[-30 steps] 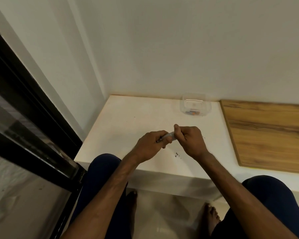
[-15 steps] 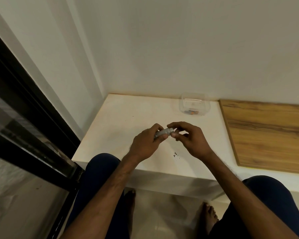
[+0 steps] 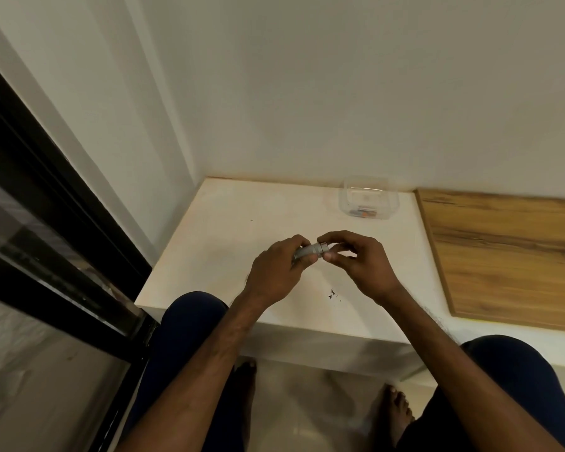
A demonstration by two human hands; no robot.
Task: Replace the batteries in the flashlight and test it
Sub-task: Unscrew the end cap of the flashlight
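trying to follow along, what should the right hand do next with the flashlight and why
Probably twist the end cap loose: the right hand pinches it, the left hand grips the flashlight body, and what look like batteries lie in the clear container behind.

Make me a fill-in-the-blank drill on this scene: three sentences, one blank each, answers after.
1. The grey flashlight is held by ____ hands: the left hand grips its body and the right hand pinches its end.
2. The clear container stands at the back of the white table, close to the ____.
3. The panel right of the table is made of ____.

Missing words: both; wall; wood.
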